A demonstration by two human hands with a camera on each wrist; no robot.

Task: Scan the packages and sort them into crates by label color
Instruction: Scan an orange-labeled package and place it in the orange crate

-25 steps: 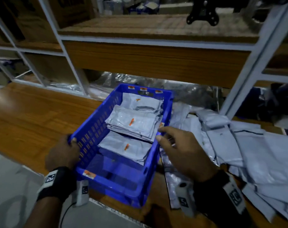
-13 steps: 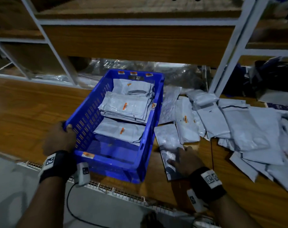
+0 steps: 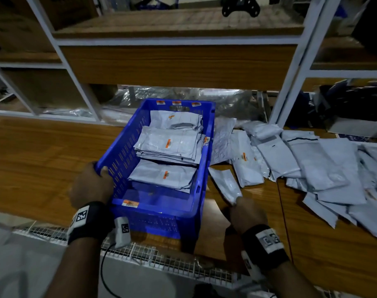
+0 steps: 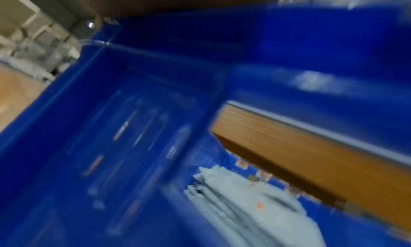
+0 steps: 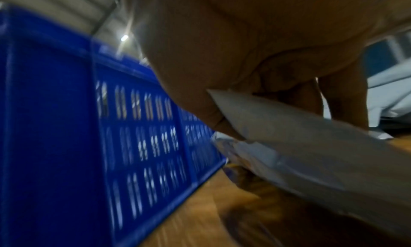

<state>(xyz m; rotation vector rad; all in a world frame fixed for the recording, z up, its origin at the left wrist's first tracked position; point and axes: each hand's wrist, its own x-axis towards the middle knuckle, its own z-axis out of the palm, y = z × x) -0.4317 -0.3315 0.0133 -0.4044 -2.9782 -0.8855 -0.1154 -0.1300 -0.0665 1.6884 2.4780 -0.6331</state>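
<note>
Right now: right hand [image 3: 248,214] fingers [image 5: 222,120] pinched one grey package [image 3: 225,184], just right of the blue crate [image 3: 204,175]. Left hand [image 3: 90,188] fingers curled over the crate's left rim. Orange-labelled packages [image 3: 168,145] lay stacked inside the crate; loose pile [image 3: 325,164] lay on the desk [image 3: 32,158], further right.

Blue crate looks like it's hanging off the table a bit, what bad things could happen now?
The blue plastic crate juts past the wooden table's edge; only the left hand grips its rim, so it might tip. The right hand pinches a grey plastic mailer bag by one end; it could slip. Its label isn't visible, so it might be sorted wrongly.
</note>
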